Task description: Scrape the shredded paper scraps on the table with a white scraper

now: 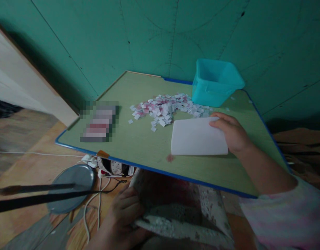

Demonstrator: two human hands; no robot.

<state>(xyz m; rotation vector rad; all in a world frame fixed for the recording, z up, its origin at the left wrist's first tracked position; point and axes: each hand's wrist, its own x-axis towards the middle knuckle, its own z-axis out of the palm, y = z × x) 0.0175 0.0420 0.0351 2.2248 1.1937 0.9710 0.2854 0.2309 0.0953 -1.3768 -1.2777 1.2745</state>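
Note:
My right hand (231, 133) rests on the right edge of a white paper stack (199, 136), fingers curled over it, on a green tabletop (141, 152) with a blue edge. Up and to its left lies a loose pile of small white and pink paper scraps (162, 110). Behind the pile stands a turquoise plastic bin (217, 83), tilted in view. Below the table's front edge, my left hand (120, 218) grips the edge of a speckled patterned cloth (173, 211). A pixelated flat object (99, 123) lies at the table's left, its details obscured.
A teal wall (97, 41) rises behind the table. Under the front edge lie a round grey lamp base (71, 187) with a black arm (32, 198), white cables (99, 208) and a white power strip (89, 160) on a wooden floor.

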